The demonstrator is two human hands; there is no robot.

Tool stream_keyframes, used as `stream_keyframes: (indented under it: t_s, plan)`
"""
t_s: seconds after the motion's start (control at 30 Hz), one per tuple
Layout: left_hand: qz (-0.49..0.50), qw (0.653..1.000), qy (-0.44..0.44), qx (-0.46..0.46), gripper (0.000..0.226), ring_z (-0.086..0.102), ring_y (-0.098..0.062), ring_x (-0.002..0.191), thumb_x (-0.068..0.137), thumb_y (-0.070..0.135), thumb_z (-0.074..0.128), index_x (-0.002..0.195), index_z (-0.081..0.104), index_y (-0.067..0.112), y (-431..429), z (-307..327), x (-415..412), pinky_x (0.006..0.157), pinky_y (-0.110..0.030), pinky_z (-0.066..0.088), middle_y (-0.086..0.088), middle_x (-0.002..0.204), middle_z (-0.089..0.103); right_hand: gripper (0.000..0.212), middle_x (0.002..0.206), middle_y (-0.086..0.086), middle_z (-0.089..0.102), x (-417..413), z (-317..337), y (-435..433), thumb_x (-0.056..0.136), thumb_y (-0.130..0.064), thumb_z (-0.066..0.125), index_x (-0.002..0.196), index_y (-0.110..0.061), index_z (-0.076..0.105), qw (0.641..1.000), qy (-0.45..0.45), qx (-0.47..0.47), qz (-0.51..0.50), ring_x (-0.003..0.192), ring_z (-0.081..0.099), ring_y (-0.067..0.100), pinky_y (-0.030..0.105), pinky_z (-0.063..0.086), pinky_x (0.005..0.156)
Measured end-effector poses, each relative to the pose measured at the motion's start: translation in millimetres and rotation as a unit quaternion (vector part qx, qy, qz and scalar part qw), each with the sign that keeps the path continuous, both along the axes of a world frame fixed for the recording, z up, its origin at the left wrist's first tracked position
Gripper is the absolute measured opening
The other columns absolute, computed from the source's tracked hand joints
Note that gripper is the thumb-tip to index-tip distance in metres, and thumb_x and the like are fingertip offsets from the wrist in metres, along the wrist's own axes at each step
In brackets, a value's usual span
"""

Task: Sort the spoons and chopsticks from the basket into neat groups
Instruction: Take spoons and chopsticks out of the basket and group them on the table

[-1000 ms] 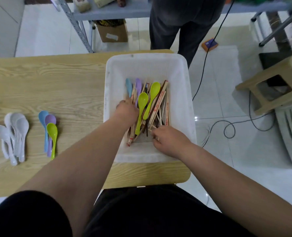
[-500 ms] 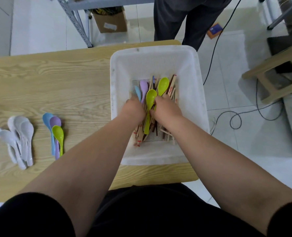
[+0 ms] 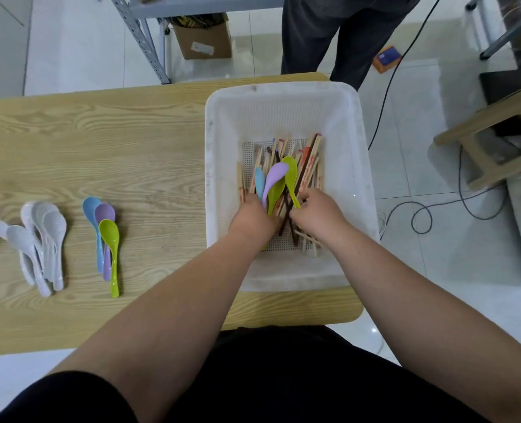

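Observation:
A white plastic basket (image 3: 354,166) stands on the right end of the wooden table (image 3: 131,154). Inside lie several wooden chopsticks (image 3: 309,166). Both hands are in the basket. My left hand (image 3: 253,221) grips the handles of a blue spoon (image 3: 259,180), a purple spoon (image 3: 274,177) and a green spoon (image 3: 276,195), their bowls raised and pointing away. My right hand (image 3: 318,213) pinches the handle of a second green spoon (image 3: 291,178). On the table to the left lie a group of white spoons (image 3: 41,242) and a blue, purple and green trio (image 3: 106,236).
A person in dark trousers (image 3: 329,35) stands past the table's far edge. A wooden stool (image 3: 494,138) and a black cable (image 3: 421,209) are on the tiled floor to the right. A cardboard box (image 3: 204,41) sits under a metal shelf at the back.
The coloured spoons have been gathered out of the chopstick pile and lifted together. My right hand moved from the basket's near corner to the middle and took the second green spoon.

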State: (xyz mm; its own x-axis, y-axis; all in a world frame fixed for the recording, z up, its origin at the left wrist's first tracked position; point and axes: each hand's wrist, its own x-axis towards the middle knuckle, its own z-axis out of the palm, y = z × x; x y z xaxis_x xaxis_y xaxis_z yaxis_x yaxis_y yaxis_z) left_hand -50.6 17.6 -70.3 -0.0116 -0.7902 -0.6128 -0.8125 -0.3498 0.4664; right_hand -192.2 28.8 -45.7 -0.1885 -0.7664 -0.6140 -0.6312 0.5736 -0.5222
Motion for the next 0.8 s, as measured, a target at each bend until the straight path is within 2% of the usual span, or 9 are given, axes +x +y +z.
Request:
stream_keyframes:
  t_s: [0.07, 0.13, 0.2, 0.27, 0.37, 0.47, 0.63, 0.73, 0.8]
  plan:
    - [-0.011, 1.000, -0.014, 0.001, 0.050, 0.055, -0.027, 0.084, 0.084, 0.025, 0.076, 0.118, 0.044, 0.005, -2.3, -0.5, -1.1, 0.066, -0.031, 0.038, -0.006, 0.094, 0.051, 0.018, 0.087, 0.015, 0.068, -2.5, 5.3, 11.6, 0.084, -0.015, 0.061, 0.098, -0.006, 0.067, 0.999, -0.029, 0.013, -0.031, 0.082, 0.062, 0.032, 0.038, 0.051, 0.075]
    - [-0.013, 1.000, -0.017, 0.003, 0.047, 0.052, -0.025, 0.081, 0.082, 0.026, 0.078, 0.112, 0.045, 0.009, -4.6, 1.4, -1.3, 0.066, -0.031, 0.039, -0.003, 0.089, 0.051, 0.022, 0.090, 0.024, 0.070, -3.6, 8.6, 22.8, 0.079, -0.019, 0.061, 0.088, -0.002, 0.070, 0.996, -0.060, 0.024, -0.067, 0.072, 0.060, 0.030, 0.038, 0.050, 0.068]
    - [-0.027, 0.999, -0.030, 0.002, 0.041, 0.052, -0.025, 0.078, 0.081, 0.028, 0.078, 0.102, 0.048, 0.010, -5.8, 4.0, -0.7, 0.064, -0.031, 0.040, -0.002, 0.082, 0.051, 0.023, 0.086, 0.023, 0.071, -4.1, 8.4, 31.4, 0.070, -0.025, 0.059, 0.079, -0.007, 0.070, 0.985, -0.105, 0.038, -0.129, 0.073, 0.062, 0.026, 0.045, 0.056, 0.075]
    - [-0.033, 0.999, -0.034, 0.001, 0.030, 0.052, -0.022, 0.072, 0.083, 0.028, 0.073, 0.093, 0.050, 0.011, -5.3, 7.3, 0.1, 0.059, -0.031, 0.039, -0.004, 0.080, 0.052, 0.012, 0.081, 0.014, 0.070, -6.1, 4.8, 37.0, 0.079, -0.018, 0.055, 0.076, -0.016, 0.066, 0.970, -0.149, 0.050, -0.187, 0.077, 0.066, 0.024, 0.049, 0.060, 0.083]
    - [0.025, 0.999, 0.021, 0.004, 0.021, 0.045, -0.020, 0.063, 0.087, 0.024, 0.062, 0.079, 0.045, 0.014, 0.8, 15.4, -1.9, 0.056, -0.030, 0.036, -0.004, 0.074, 0.047, 0.019, 0.090, 0.008, 0.067, -10.3, 1.9, 46.4, 0.095, -0.014, 0.045, 0.084, -0.016, 0.061, 0.960, -0.186, 0.046, -0.206, 0.074, 0.070, 0.018, 0.043, 0.060, 0.080]
    - [0.123, 0.982, 0.138, 0.027, 0.021, 0.039, -0.022, 0.057, 0.088, 0.016, 0.058, 0.075, 0.041, 0.014, 13.5, 27.9, -7.6, 0.055, -0.032, 0.034, -0.006, 0.064, 0.043, 0.021, 0.096, 0.005, 0.070, -12.6, 5.2, 59.3, 0.096, -0.012, 0.045, 0.095, -0.024, 0.063, 0.958, -0.216, 0.017, -0.189, 0.083, 0.073, 0.016, 0.043, 0.061, 0.083]
    - [0.242, 0.901, 0.353, 0.074, 0.019, 0.035, -0.017, 0.047, 0.090, -0.001, 0.053, 0.076, 0.050, 0.010, 44.9, 46.0, -18.4, 0.042, -0.024, 0.031, -0.011, 0.062, 0.044, 0.049, 0.102, -0.010, 0.074, -9.2, 20.4, 81.2, 0.094, -0.011, 0.048, 0.126, -0.045, 0.063, 0.959, -0.257, -0.091, -0.077, 0.093, 0.071, 0.012, 0.036, 0.058, 0.087]
    - [0.265, 0.880, 0.390, 0.054, 0.019, 0.040, -0.013, 0.047, 0.092, -0.007, 0.047, 0.085, 0.051, 0.011, 59.2, 58.9, -25.5, 0.042, -0.024, 0.035, -0.004, 0.057, 0.045, 0.045, 0.102, -0.018, 0.071, -9.5, 33.0, 91.0, 0.100, -0.018, 0.051, 0.138, -0.042, 0.057, 0.956, -0.261, -0.125, -0.044, 0.089, 0.066, 0.002, 0.015, 0.052, 0.076]
    - [0.261, 0.883, 0.389, 0.041, 0.020, 0.041, -0.012, 0.049, 0.093, -0.008, 0.046, 0.092, 0.052, 0.011, 64.9, 65.2, -28.9, 0.045, -0.026, 0.036, -0.003, 0.060, 0.046, 0.042, 0.104, -0.021, 0.069, -13.7, 37.4, 93.6, 0.101, -0.025, 0.056, 0.138, -0.043, 0.057, 0.953, -0.264, -0.143, -0.032, 0.085, 0.065, -0.001, 0.012, 0.049, 0.072]
